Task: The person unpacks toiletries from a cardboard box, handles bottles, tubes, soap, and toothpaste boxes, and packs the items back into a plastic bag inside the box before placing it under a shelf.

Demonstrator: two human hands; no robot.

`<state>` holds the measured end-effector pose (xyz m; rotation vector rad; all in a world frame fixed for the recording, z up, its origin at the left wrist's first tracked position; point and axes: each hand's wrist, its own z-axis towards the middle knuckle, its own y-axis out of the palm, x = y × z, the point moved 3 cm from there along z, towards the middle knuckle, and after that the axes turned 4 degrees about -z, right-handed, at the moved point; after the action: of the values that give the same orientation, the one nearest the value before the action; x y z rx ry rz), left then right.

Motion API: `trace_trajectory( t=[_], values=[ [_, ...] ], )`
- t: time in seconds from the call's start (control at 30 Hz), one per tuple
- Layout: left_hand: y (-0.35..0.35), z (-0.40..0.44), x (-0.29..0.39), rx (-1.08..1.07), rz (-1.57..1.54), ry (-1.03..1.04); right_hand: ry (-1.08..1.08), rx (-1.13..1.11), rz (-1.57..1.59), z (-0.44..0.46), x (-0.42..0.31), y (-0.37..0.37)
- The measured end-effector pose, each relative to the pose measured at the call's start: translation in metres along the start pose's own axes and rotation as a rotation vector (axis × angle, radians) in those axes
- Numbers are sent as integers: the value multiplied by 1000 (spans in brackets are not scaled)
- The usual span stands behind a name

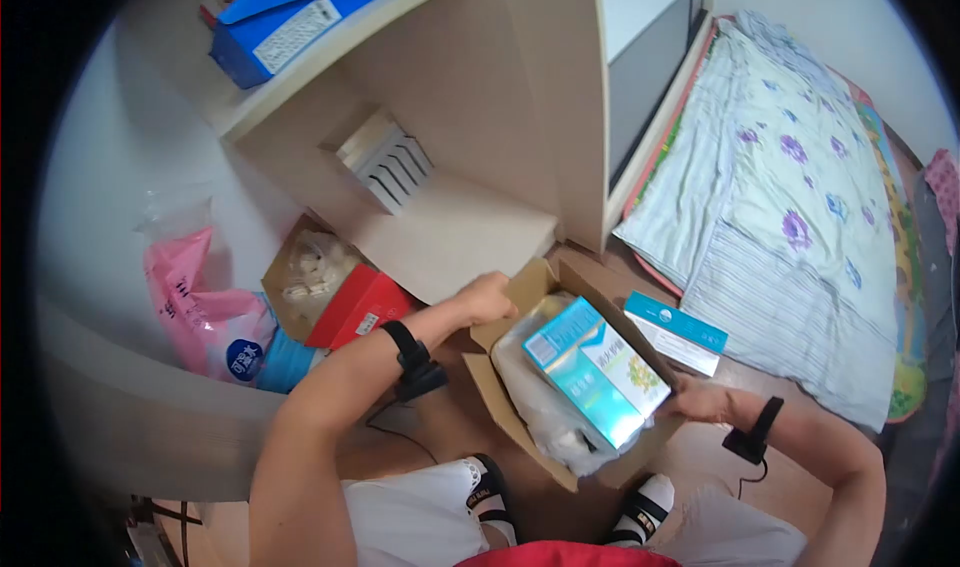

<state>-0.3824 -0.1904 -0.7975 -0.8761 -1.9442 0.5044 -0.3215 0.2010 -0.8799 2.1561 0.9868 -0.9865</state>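
Observation:
An open cardboard box [492, 387] stands between my feet, slightly tilted in view. My left hand [487, 300] is closed on its upper left edge, near a raised flap. My right hand [698, 401] grips the box's right side, its fingers partly hidden by the cardboard. Inside, a teal and white carton [597, 372] lies on top of a white plastic bag [535, 407]. What the bag holds cannot be made out. A second teal and white box [676, 333] lies on the floor just beyond the cardboard box, near my right hand.
A shelf unit [450, 232] holds a white slotted box [385, 162] and, higher up, a blue box [300, 27]. To the left are a pink package [205, 297], a red box [360, 307] and a carton with a plastic bag [315, 267]. A floral mat [790, 157] lies right.

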Motion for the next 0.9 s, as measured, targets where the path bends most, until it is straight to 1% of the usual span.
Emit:
trace_trajectory(
  t=[0.07, 0.13, 0.17, 0.2, 0.27, 0.3, 0.33, 0.4, 0.47, 0.5, 0.57, 0.6, 0.63, 0.67, 0.73, 0.77, 0.87, 0.9],
  values=[
    [1, 19, 2, -4, -9, 21, -35, 56, -2, -5, -8, -6],
    [3, 39, -1, -1, -43, 57, 87, 104, 4, -15, -16, -16],
    [3, 46, -2, 1, -61, 73, 71, 92, -7, -12, -11, -24],
    [3, 51, -4, -8, -108, 76, -7, 75, -51, -12, -10, -31],
    [4, 54, 1, -22, -203, 75, 178, 117, -27, -29, -37, -31],
    [2, 48, 10, 54, -208, 91, 172, 113, -70, -39, -61, -28],
    [-3, 39, 24, 134, -212, 107, 286, 152, -238, -46, -77, -34],
    [-14, 20, 54, 347, -116, 251, 342, 293, -806, -58, -115, -41],
    [-20, -2, 88, 609, 99, 500, 47, 524, -1181, -70, -157, -15],
    [-21, -3, 94, 416, 54, 422, -117, 639, -1360, -71, -172, -3],
    [-19, -2, 101, 37, -31, 265, -283, 573, -1158, -61, -172, 17],
    [-13, -2, 99, -84, -54, 212, -365, 538, -1054, -57, -169, 27],
    [-5, -2, 95, -203, -74, 156, -249, 533, -1159, -52, -160, 35],
    [2, -3, 90, -321, -95, 100, -275, 584, -1226, -47, -153, 38],
    [12, -7, 83, -326, -55, 151, -323, 684, -1360, -39, -141, 38],
    [18, -8, 79, -331, -38, 179, -273, 698, -1383, -38, -137, 36],
    [29, -5, 67, -454, -304, 25, -234, 690, -1406, -39, -137, 39],
    [31, -3, 67, -488, -341, 22, -206, 655, -1351, -37, -136, 38]
  ],
)
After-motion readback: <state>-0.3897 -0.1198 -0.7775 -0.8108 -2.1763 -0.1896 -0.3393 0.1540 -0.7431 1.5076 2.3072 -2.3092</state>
